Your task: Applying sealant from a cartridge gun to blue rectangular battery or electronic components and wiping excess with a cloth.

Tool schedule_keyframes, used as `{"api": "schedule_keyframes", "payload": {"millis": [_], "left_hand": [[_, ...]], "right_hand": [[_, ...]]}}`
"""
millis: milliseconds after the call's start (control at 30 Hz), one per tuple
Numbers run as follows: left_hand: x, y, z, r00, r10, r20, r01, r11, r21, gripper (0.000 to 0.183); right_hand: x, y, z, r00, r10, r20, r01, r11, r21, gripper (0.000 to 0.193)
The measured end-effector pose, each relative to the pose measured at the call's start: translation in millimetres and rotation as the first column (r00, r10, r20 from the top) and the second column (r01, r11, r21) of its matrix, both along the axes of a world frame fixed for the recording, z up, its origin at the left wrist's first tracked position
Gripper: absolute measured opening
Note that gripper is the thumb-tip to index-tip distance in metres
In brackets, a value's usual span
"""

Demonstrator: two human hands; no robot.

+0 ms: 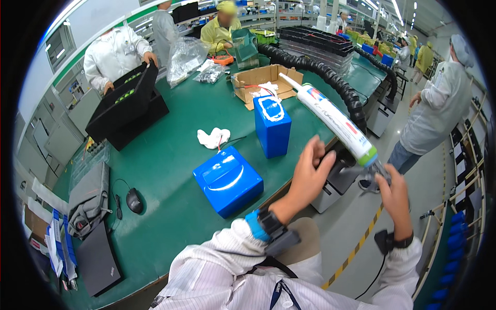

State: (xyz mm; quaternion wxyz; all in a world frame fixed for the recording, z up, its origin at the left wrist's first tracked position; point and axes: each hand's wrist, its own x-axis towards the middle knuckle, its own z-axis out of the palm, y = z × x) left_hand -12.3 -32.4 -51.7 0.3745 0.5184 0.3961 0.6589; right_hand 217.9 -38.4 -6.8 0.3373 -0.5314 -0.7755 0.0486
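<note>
My right hand (pixel 396 196) is closed round the grey handle of a caulking gun (pixel 381 171), off the table's right edge. A white sealant tube (pixel 336 123) with a green end is fitted to it, its nozzle tilted up toward the far left. My left hand (pixel 308 178) is beside the tube without touching it, fingers bent and thumb apart, nothing visible in it. Nearby, a blue wrapped block like a battery pack (pixel 273 132) stands upright with a ring of white paste on top. A second blue pack (pixel 227 181) lies closer, with thin wires behind it.
The green table (pixel 170 191) carries a crumpled white cloth (pixel 213 138), a cardboard box (pixel 243 85), a mouse (pixel 135 200), a laptop (pixel 98 261) and a grey bag (pixel 89 199). A black ribbed hose (pixel 330 77) runs along the right. A co-worker at left holds a black tray (pixel 124 101).
</note>
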Motion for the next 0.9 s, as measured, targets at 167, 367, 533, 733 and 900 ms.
{"api": "schedule_keyframes", "payload": {"millis": [167,367,533,733,900], "left_hand": [[-28,-47,-66,0.749,0.023,-0.663,0.106,0.983,0.153,0.028],[-59,-58,-120,0.621,-0.089,-0.779,0.127,0.992,-0.012,0.029],[-60,-63,-134,0.543,-0.258,-0.799,0.205,0.964,-0.172,0.031],[-59,-60,-116,0.584,-0.315,-0.748,0.229,0.948,-0.220,0.030],[-60,-56,-111,0.599,-0.337,-0.726,0.263,0.940,-0.218,0.028]], "right_hand": [[-29,91,3,0.953,-0.115,0.280,-0.005,0.919,0.395,0.017],[-86,178,-31,0.876,-0.259,0.406,-0.025,0.817,0.575,0.014],[-122,215,-70,0.852,-0.278,0.443,-0.062,0.787,0.613,0.005],[-103,214,-54,0.750,-0.283,0.598,-0.269,0.696,0.666,0.010],[-81,194,-22,0.696,-0.322,0.642,-0.320,0.662,0.678,0.010]]}}
